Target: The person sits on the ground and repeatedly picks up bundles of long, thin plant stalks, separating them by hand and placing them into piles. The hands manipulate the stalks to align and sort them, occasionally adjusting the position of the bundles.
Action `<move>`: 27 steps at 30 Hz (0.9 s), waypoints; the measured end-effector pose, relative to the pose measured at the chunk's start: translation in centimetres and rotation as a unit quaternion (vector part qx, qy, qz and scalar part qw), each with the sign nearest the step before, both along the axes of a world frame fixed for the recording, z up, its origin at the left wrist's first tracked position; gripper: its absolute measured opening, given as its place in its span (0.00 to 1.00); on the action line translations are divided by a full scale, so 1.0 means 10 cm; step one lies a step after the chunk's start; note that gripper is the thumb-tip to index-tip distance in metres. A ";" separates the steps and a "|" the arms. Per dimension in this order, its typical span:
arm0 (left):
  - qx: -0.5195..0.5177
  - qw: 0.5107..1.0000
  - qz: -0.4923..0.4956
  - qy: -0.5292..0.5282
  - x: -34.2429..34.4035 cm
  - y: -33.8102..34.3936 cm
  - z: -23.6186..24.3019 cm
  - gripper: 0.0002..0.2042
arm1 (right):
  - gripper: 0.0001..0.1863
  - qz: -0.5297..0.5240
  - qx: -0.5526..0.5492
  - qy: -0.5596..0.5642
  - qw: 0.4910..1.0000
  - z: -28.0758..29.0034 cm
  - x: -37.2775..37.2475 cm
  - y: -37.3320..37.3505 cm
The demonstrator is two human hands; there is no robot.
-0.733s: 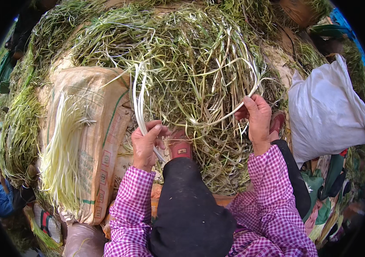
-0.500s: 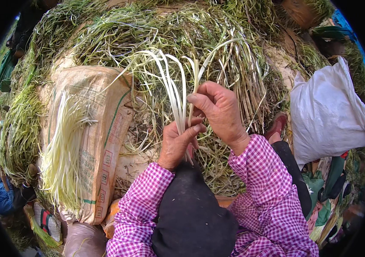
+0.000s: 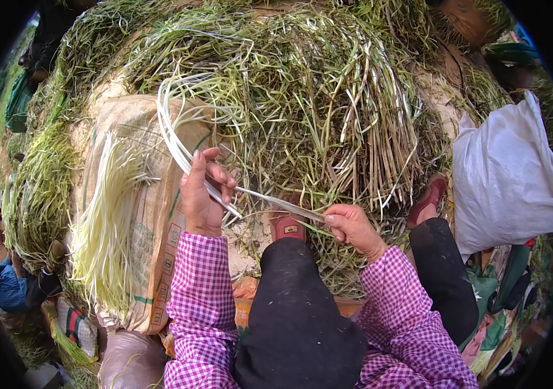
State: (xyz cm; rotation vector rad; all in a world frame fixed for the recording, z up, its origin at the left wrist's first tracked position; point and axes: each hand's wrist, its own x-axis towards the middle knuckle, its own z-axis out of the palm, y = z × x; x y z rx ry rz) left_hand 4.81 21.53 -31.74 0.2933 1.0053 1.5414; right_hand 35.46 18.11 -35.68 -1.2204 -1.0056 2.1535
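My left hand (image 3: 205, 194) is closed around a small bunch of long white stalks (image 3: 176, 146), which look like blanched garlic chives. Their thin tops curl over above the sack, and the cut-looking ends stick out below my palm. A single stalk (image 3: 270, 198) stretches taut from my left fingers across to my right hand (image 3: 354, 228), which pinches its other end between thumb and fingers. On a flat woven sack (image 3: 153, 259) to the left lies a combed heap of pale yellow-white stalks (image 3: 104, 227).
Tangled green leaf waste (image 3: 276, 84) covers the ground ahead, with a bundle of brownish stalks (image 3: 377, 142) on the right. A stuffed white sack (image 3: 506, 175) stands at the far right. My red shoes (image 3: 288, 227) rest among the scraps.
My hands have moved apart: the left swung to the left with the bunch, the right dropped lower. One stalk is now stretched between them.
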 end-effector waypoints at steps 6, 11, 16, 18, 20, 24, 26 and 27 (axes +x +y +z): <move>0.006 0.999 0.013 0.033 -0.09 0.05 0.08 0.16 | 0.10 0.092 0.123 -0.417 0.896 -0.37 0.56 -0.08; -0.016 0.999 -0.005 0.043 0.24 0.06 0.05 0.17 | 0.22 0.157 0.319 -0.419 0.835 -0.03 0.26 -0.05; -0.016 0.999 -0.002 -0.029 0.62 -0.04 0.01 0.19 | 0.14 -0.034 -0.013 -0.087 0.996 0.36 -0.34 -0.10; -0.027 0.998 -0.017 -0.055 0.76 -0.15 0.00 0.20 | 0.10 -0.085 0.054 -0.059 0.993 0.43 -0.49 -0.11; -0.076 0.990 -0.100 -0.071 0.87 -0.22 -0.03 0.21 | 0.10 -0.034 0.104 -0.077 0.991 0.47 -0.57 -0.08; -0.082 0.989 -0.102 -0.072 0.77 -0.20 -0.07 0.18 | 0.12 0.042 0.271 -0.135 0.952 0.46 -0.51 0.38; -0.068 0.991 -0.091 -0.065 0.65 -0.18 -0.08 0.18 | 0.13 0.012 0.334 -0.281 0.900 0.39 -0.45 0.79; -0.079 0.992 -0.084 -0.055 0.63 -0.17 -0.09 0.17 | 0.14 0.007 0.378 -0.333 0.864 0.35 -0.43 1.01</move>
